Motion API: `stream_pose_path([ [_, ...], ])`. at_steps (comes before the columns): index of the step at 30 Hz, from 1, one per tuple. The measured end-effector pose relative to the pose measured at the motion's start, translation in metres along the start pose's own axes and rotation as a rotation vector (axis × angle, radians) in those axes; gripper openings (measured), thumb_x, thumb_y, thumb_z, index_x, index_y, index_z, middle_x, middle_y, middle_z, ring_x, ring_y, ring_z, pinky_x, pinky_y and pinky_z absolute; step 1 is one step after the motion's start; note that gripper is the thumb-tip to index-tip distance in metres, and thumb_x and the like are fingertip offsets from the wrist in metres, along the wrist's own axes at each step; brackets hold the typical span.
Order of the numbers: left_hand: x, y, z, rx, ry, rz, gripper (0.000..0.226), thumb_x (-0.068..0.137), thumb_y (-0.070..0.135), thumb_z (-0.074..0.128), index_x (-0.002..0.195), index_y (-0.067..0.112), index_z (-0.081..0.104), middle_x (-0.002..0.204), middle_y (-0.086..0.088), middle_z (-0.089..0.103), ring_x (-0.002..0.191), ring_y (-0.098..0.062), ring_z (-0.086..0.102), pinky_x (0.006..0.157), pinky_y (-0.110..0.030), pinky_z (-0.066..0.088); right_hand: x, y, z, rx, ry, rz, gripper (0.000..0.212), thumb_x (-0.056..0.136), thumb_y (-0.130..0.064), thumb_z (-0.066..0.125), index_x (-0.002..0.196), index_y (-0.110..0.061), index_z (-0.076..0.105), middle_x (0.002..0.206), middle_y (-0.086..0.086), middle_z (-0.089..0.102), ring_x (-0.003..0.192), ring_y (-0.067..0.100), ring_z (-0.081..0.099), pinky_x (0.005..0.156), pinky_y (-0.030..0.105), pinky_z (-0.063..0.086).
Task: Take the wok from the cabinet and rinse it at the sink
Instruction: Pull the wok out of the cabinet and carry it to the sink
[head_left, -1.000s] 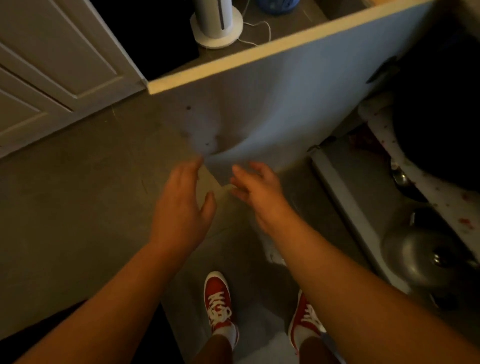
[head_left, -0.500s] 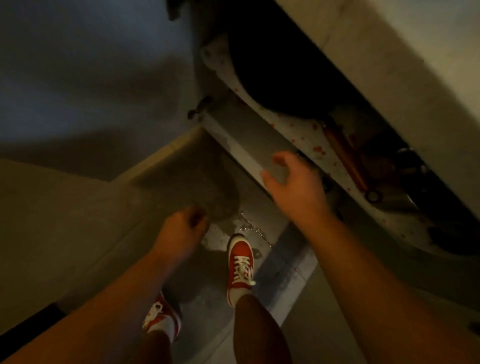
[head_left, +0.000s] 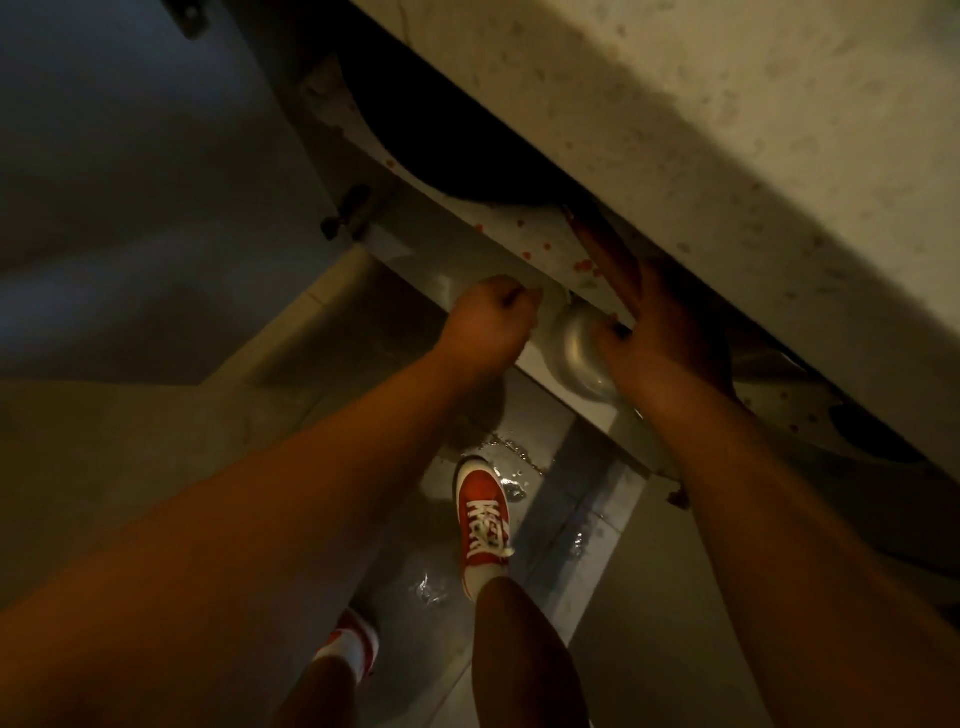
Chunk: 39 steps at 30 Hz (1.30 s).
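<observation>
The wok (head_left: 447, 150) is a dark round pan on the cabinet's upper shelf (head_left: 524, 234), which has a white liner with red spots. Its reddish-brown wooden handle (head_left: 597, 244) points toward me. My right hand (head_left: 670, 332) is wrapped over the near end of that handle, thumb on the left side, fingertips hidden in shadow under the counter. My left hand (head_left: 493, 322) is a loose fist holding nothing, at the front edge of the shelf to the left of the handle.
The pale stone countertop (head_left: 701, 130) overhangs the cabinet closely. The open cabinet door (head_left: 156, 156) stands to the left. A shiny metal lid or pot (head_left: 579, 353) sits on the lower shelf between my hands. The tiled floor (head_left: 566, 535) is wet by my red shoes (head_left: 483, 519).
I turned from the door to face the cabinet and leaned in. My right hand moved forward onto the wok handle, and my left hand rose to the shelf edge.
</observation>
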<state>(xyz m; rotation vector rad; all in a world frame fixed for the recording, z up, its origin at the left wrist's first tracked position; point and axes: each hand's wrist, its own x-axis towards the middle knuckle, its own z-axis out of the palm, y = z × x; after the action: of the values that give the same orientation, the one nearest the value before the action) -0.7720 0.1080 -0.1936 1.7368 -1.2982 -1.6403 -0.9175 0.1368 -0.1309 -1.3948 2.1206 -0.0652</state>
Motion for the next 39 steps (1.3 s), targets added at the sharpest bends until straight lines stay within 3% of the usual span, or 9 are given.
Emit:
stream_pose_path([
  [6, 0.010, 0.023, 0.008, -0.249, -0.018, -0.146, 0.048, 0.095, 0.048, 0.049, 0.116, 0.006, 0.061, 0.100, -0.010, 0.071, 0.087, -0.022, 0.070, 0.077, -0.037, 0.058, -0.017, 0.002, 0.022, -0.183, 0.025, -0.195, 0.085, 0.091, -0.036, 0.063, 0.157, -0.028, 0.011, 0.157, 0.009, 0.035, 0.138, 0.031, 0.040, 0.104, 0.044, 0.044],
  [8, 0.014, 0.026, 0.004, -0.315, -0.045, -0.155, 0.051, 0.094, 0.051, 0.050, 0.119, 0.008, 0.060, 0.104, -0.007, 0.070, 0.092, -0.021, 0.069, 0.077, -0.035, 0.059, -0.027, -0.003, 0.036, -0.183, 0.067, -0.245, 0.083, 0.089, -0.036, 0.067, 0.156, -0.022, 0.020, 0.151, 0.012, 0.042, 0.131, 0.031, 0.048, 0.093, 0.035, 0.044],
  [12, 0.029, 0.025, -0.002, -0.291, -0.008, -0.179, 0.032, 0.092, 0.042, 0.059, 0.101, 0.011, 0.061, 0.099, -0.011, 0.072, 0.084, -0.022, 0.070, 0.066, -0.031, 0.057, -0.041, -0.020, 0.055, 0.185, 0.002, -0.270, 0.066, 0.086, -0.031, 0.070, 0.143, -0.022, 0.040, 0.128, 0.002, 0.060, 0.113, 0.016, 0.058, 0.085, 0.026, 0.042],
  [14, 0.032, 0.026, -0.006, -0.369, -0.015, -0.191, 0.025, 0.093, 0.031, 0.060, 0.101, 0.007, 0.059, 0.089, -0.014, 0.070, 0.072, -0.021, 0.068, 0.064, -0.032, 0.056, -0.036, -0.029, 0.056, 0.368, -0.048, -0.200, 0.037, 0.085, -0.032, 0.070, 0.120, -0.026, 0.059, 0.103, -0.009, 0.069, 0.091, 0.006, 0.062, 0.073, 0.021, 0.043],
  [16, 0.038, 0.026, -0.011, -0.403, -0.044, -0.203, 0.023, 0.094, 0.024, 0.060, 0.103, 0.004, 0.057, 0.079, -0.013, 0.066, 0.068, -0.022, 0.065, 0.066, -0.035, 0.054, -0.024, -0.039, 0.053, 0.554, -0.139, -0.031, 0.008, 0.084, -0.030, 0.069, 0.091, -0.027, 0.067, 0.082, -0.001, 0.074, 0.073, 0.009, 0.069, 0.061, 0.024, 0.048],
  [21, 0.043, 0.034, -0.014, -0.506, -0.096, -0.291, 0.012, 0.092, 0.009, 0.057, 0.081, 0.009, 0.054, 0.066, -0.010, 0.060, 0.058, -0.021, 0.060, 0.048, -0.025, 0.049, 0.003, -0.057, 0.050, 1.044, -0.474, 0.347, 0.009, 0.088, -0.009, 0.062, 0.094, -0.012, 0.067, 0.082, 0.011, 0.074, 0.063, 0.019, 0.070, 0.052, 0.028, 0.058],
  [24, 0.046, 0.033, -0.012, -0.481, -0.077, -0.249, 0.019, 0.091, 0.005, 0.058, 0.073, 0.008, 0.053, 0.059, -0.008, 0.054, 0.047, -0.016, 0.055, 0.040, -0.020, 0.045, 0.007, -0.060, 0.054, 1.030, -0.475, 0.381, 0.007, 0.086, -0.009, 0.060, 0.079, -0.010, 0.062, 0.053, 0.002, 0.059, 0.039, 0.010, 0.055, 0.038, 0.020, 0.047],
  [29, 0.040, 0.032, -0.014, -0.324, -0.027, -0.198, 0.029, 0.090, 0.006, 0.058, 0.062, 0.008, 0.050, 0.046, -0.006, 0.052, 0.031, -0.013, 0.048, 0.035, -0.017, 0.038, -0.003, -0.065, 0.063, 0.982, -0.379, 0.311, 0.015, 0.086, -0.008, 0.056, 0.072, -0.011, 0.057, 0.042, -0.004, 0.048, 0.032, 0.008, 0.045, 0.035, 0.018, 0.040],
  [39, -0.067, -0.001, -0.020, -0.272, -0.060, -0.277, 0.031, 0.086, 0.007, 0.056, 0.055, 0.007, 0.055, 0.035, 0.001, 0.053, 0.030, -0.011, 0.050, 0.034, -0.016, 0.039, -0.108, -0.055, 0.076, 0.834, -0.413, 0.361, 0.017, 0.078, -0.007, 0.052, 0.062, -0.013, 0.056, 0.043, 0.000, 0.050, 0.033, 0.011, 0.047, 0.038, 0.022, 0.043],
])
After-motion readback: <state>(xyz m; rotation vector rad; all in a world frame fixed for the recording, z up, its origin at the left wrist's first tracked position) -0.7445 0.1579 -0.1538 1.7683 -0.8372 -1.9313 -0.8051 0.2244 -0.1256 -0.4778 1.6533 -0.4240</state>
